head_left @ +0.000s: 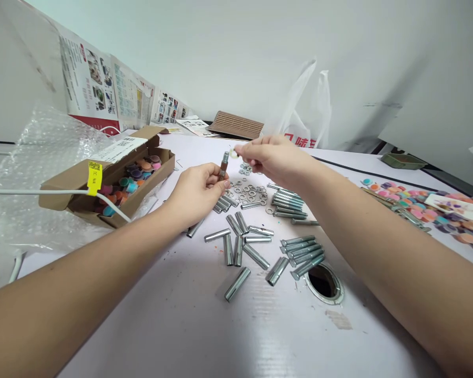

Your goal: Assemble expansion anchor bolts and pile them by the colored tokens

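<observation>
Upright between the fingers of my left hand (pixel 199 190) is a bolt (pixel 224 163) with its threaded end up. My right hand (pixel 270 157) pinches a washer (pixel 234 153) just right of the bolt's tip; the two look slightly apart. Loose washers (pixel 252 193) and a small group of nuts (pixel 245 169) lie beyond and below the hands. Metal sleeves (pixel 237 284) are scattered over the middle of the table. Bolts lie in two groups, one (pixel 287 202) under my right forearm and another (pixel 303 252) nearer me.
An open cardboard box (pixel 153 173) of colourful caps stands at left by bubble wrap (pixel 63 157). A cable crosses above my left forearm. Near the right bolts is a round table hole (pixel 325 283). More caps (pixel 425 205) lie right; a plastic bag (pixel 305 115) stands behind.
</observation>
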Action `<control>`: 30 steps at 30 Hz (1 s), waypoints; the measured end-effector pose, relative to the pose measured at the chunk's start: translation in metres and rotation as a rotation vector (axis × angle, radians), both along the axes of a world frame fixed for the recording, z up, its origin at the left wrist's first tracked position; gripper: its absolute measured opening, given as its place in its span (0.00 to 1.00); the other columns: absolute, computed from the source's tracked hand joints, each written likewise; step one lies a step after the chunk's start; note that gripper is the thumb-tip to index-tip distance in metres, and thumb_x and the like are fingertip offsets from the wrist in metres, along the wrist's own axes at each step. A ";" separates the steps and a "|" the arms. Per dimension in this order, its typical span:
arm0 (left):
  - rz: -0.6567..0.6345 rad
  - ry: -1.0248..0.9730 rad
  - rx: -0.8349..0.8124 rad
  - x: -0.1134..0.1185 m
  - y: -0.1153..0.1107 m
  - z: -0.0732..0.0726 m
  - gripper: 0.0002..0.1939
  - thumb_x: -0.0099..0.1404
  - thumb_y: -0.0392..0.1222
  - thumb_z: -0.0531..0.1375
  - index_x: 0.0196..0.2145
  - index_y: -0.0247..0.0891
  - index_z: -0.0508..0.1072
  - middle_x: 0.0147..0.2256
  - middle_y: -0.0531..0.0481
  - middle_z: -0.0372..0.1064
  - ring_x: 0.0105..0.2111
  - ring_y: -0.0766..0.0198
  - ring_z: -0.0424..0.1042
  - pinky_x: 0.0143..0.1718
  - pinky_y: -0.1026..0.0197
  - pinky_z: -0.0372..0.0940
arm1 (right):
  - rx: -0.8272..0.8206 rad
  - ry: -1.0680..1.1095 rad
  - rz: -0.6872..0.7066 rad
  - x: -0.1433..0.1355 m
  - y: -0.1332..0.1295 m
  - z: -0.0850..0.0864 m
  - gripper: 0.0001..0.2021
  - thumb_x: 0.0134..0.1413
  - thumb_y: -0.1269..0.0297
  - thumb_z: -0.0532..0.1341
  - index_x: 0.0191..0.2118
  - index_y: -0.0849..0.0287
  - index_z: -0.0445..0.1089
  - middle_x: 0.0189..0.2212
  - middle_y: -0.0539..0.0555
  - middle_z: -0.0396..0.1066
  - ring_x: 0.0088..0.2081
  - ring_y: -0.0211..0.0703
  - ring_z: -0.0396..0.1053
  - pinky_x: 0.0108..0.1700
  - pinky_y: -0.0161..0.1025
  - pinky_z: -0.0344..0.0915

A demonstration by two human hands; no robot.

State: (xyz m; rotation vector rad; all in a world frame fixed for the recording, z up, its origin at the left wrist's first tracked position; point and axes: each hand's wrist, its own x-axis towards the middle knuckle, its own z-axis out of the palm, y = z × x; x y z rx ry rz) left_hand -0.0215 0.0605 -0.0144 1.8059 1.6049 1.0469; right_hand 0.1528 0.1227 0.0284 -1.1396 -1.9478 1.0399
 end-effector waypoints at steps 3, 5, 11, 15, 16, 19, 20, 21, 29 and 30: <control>-0.006 0.033 0.002 0.003 -0.003 0.004 0.08 0.63 0.45 0.63 0.36 0.38 0.76 0.28 0.53 0.76 0.28 0.66 0.70 0.31 0.64 0.60 | -0.041 0.167 0.060 -0.007 -0.009 0.006 0.15 0.59 0.61 0.65 0.25 0.63 0.67 0.25 0.52 0.62 0.28 0.34 0.57 0.32 0.36 0.57; -0.003 0.040 -0.007 0.004 -0.004 0.006 0.08 0.63 0.45 0.64 0.36 0.38 0.76 0.27 0.54 0.75 0.27 0.67 0.67 0.30 0.64 0.58 | -0.049 0.174 0.071 -0.009 -0.012 0.006 0.14 0.59 0.62 0.64 0.24 0.63 0.67 0.25 0.52 0.62 0.27 0.34 0.57 0.32 0.36 0.57; -0.019 0.078 -0.039 0.002 -0.002 0.006 0.09 0.63 0.46 0.63 0.37 0.39 0.77 0.27 0.54 0.75 0.27 0.67 0.66 0.30 0.63 0.57 | -0.126 0.322 0.068 -0.004 -0.012 0.008 0.10 0.60 0.65 0.63 0.27 0.63 0.68 0.27 0.53 0.64 0.30 0.34 0.61 0.32 0.35 0.58; -0.010 0.098 -0.046 0.003 -0.003 0.006 0.09 0.63 0.47 0.63 0.36 0.39 0.77 0.23 0.55 0.72 0.26 0.67 0.64 0.29 0.63 0.56 | -0.034 0.091 0.024 -0.004 -0.017 0.007 0.12 0.62 0.62 0.61 0.29 0.64 0.72 0.30 0.55 0.71 0.31 0.36 0.63 0.35 0.36 0.60; -0.013 0.100 -0.045 0.003 -0.003 0.007 0.09 0.63 0.46 0.63 0.36 0.39 0.76 0.23 0.55 0.71 0.25 0.67 0.63 0.28 0.63 0.55 | -0.016 0.052 0.015 -0.004 -0.019 0.007 0.13 0.64 0.61 0.61 0.30 0.63 0.72 0.31 0.55 0.72 0.31 0.36 0.63 0.36 0.37 0.61; -0.031 0.060 -0.043 0.004 -0.005 0.008 0.08 0.63 0.46 0.63 0.36 0.38 0.76 0.23 0.56 0.70 0.25 0.68 0.62 0.28 0.63 0.55 | 0.057 -0.013 -0.005 -0.001 -0.018 0.007 0.17 0.66 0.54 0.58 0.31 0.62 0.70 0.33 0.56 0.73 0.31 0.36 0.63 0.34 0.37 0.60; -0.037 0.030 -0.041 0.004 -0.005 0.008 0.09 0.63 0.46 0.63 0.36 0.38 0.76 0.23 0.56 0.70 0.24 0.68 0.62 0.28 0.64 0.55 | 0.102 -0.048 -0.029 0.001 -0.015 0.006 0.17 0.66 0.53 0.58 0.31 0.61 0.68 0.32 0.55 0.72 0.30 0.36 0.63 0.33 0.37 0.59; -0.042 -0.002 -0.044 0.003 -0.005 0.008 0.09 0.63 0.46 0.63 0.36 0.38 0.75 0.23 0.56 0.70 0.24 0.68 0.63 0.28 0.64 0.55 | 0.154 -0.104 -0.061 0.004 -0.011 0.004 0.16 0.66 0.54 0.58 0.31 0.60 0.68 0.31 0.55 0.72 0.29 0.36 0.62 0.32 0.37 0.58; -0.051 -0.006 -0.032 0.001 -0.003 0.002 0.12 0.62 0.49 0.63 0.38 0.38 0.77 0.25 0.54 0.73 0.27 0.66 0.66 0.31 0.63 0.58 | 0.057 -0.592 -0.077 0.020 0.022 -0.039 0.05 0.54 0.65 0.64 0.33 0.61 0.76 0.25 0.55 0.75 0.24 0.41 0.68 0.31 0.40 0.63; -0.046 0.007 -0.027 0.001 -0.003 0.002 0.12 0.62 0.49 0.63 0.38 0.38 0.77 0.25 0.54 0.74 0.27 0.65 0.66 0.32 0.63 0.58 | 0.036 -0.602 -0.069 0.021 0.023 -0.041 0.06 0.55 0.65 0.64 0.33 0.61 0.77 0.24 0.55 0.75 0.23 0.41 0.68 0.30 0.40 0.64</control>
